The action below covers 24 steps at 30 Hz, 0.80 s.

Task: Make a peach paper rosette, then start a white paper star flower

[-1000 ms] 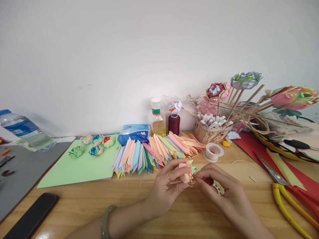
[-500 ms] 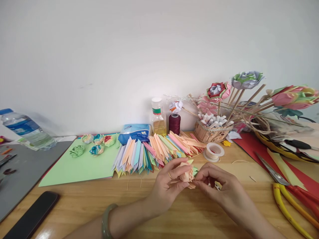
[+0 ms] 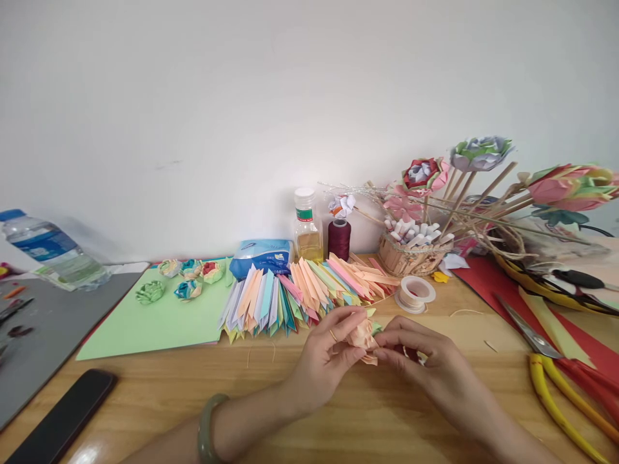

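Paper flower (image 3: 362, 336), layered peach with some green, is pinched by left hand (image 3: 320, 361) and right hand (image 3: 423, 354).

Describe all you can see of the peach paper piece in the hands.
The peach paper piece looks folded and layered, rather like a small flower, with green paper showing at its right. It is held over the wooden table, the left hand around its left side, the right hand pinching its right edge.
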Available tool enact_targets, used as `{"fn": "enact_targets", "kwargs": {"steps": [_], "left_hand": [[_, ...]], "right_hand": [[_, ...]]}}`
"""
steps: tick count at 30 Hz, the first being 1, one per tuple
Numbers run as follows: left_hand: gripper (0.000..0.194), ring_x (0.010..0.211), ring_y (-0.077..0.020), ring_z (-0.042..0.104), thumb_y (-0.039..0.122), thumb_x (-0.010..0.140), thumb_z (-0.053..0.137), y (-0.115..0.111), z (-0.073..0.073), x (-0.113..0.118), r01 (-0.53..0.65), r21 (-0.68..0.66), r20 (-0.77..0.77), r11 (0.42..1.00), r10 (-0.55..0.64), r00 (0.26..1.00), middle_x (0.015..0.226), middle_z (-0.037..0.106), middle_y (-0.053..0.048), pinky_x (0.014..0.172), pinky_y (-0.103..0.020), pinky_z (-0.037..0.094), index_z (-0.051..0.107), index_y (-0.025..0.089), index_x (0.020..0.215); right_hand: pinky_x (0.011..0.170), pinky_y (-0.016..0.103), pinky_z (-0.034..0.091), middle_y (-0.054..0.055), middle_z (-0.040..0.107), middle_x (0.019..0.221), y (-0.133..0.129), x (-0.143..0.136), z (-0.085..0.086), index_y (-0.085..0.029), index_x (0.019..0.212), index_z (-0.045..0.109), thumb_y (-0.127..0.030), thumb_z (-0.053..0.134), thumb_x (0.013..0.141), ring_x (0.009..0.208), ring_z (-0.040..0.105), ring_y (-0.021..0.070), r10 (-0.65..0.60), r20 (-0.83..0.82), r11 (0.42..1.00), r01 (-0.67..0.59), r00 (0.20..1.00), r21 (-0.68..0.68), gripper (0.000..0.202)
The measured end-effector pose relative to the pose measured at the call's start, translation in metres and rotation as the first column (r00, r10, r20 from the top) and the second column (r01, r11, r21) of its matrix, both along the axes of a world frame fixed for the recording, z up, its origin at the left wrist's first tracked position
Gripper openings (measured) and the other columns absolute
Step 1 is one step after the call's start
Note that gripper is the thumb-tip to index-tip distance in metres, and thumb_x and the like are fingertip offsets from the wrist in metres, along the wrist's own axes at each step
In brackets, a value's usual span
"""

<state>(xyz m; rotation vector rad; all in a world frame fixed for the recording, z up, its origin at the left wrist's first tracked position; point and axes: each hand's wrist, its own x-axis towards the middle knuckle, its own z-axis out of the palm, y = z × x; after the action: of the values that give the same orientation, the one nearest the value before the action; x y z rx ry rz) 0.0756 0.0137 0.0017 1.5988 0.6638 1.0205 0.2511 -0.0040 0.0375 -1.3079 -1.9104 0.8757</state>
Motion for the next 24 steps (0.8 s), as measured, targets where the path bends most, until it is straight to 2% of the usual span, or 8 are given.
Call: {"fn": "enact_targets", "kwargs": {"steps": [7,11,16,20,24], "left_hand": [[0.041,0.114,-0.0170,0.042,0.020,0.082,0.052,-0.0004,0.0003,0.0018,0.004,-0.010,0.029,1.000,-0.004,1.000,0.121,0.044,-0.003,0.093,-0.030,0.041,0.049,0.035,0.120],[0.043,0.116,-0.0173,0.040,0.020,0.081,0.052,0.0002,-0.0010,0.0011,0.025,0.002,0.049,1.000,-0.025,0.998,0.122,0.043,-0.004,0.094,-0.030,0.039,0.047,0.036,0.121],[0.045,0.118,-0.0179,0.038,0.020,0.082,0.051,-0.0002,-0.0016,-0.0008,0.037,0.044,-0.014,0.998,-0.037,0.999,0.126,0.041,-0.005,0.097,-0.032,0.037,0.044,0.034,0.124],[0.044,0.117,-0.0192,0.041,0.022,0.082,0.051,-0.0017,-0.0011,-0.0007,0.033,0.088,-0.083,0.996,-0.026,0.996,0.126,0.042,-0.007,0.099,-0.036,0.035,0.044,0.031,0.125],[0.042,0.116,-0.0196,0.042,0.024,0.082,0.051,-0.0026,0.0007,0.0005,0.016,0.079,-0.081,0.997,-0.010,0.997,0.125,0.044,-0.007,0.098,-0.036,0.037,0.046,0.030,0.123]], "right_hand": [[0.052,0.024,0.040,0.002,0.058,0.066,-0.0034,-0.0024,-0.0014,-0.021,0.071,0.067,-0.033,0.054,0.080,0.058,0.052,0.0134,-0.049,-0.062,0.995,0.054,0.997,0.082,0.020],[0.053,0.025,0.040,0.002,0.059,0.063,-0.0023,-0.0006,-0.0018,-0.021,0.067,0.067,-0.037,0.055,0.079,0.057,0.053,0.0142,-0.058,-0.034,0.998,0.059,0.998,0.027,0.023],[0.053,0.025,0.040,0.002,0.059,0.061,-0.0003,0.0000,-0.0024,-0.021,0.062,0.066,-0.042,0.057,0.076,0.056,0.053,0.0141,-0.058,-0.024,0.998,0.057,0.998,-0.014,0.027],[0.049,0.024,0.037,0.001,0.056,0.059,-0.0008,-0.0012,-0.0050,-0.020,0.058,0.064,-0.043,0.059,0.074,0.053,0.049,0.0126,-0.073,0.014,0.997,0.073,0.997,0.009,0.029],[0.048,0.025,0.035,0.000,0.054,0.057,-0.0014,-0.0016,-0.0082,-0.019,0.056,0.061,-0.044,0.060,0.073,0.051,0.046,0.0121,-0.106,0.034,0.994,0.105,0.994,0.030,0.031]]}}
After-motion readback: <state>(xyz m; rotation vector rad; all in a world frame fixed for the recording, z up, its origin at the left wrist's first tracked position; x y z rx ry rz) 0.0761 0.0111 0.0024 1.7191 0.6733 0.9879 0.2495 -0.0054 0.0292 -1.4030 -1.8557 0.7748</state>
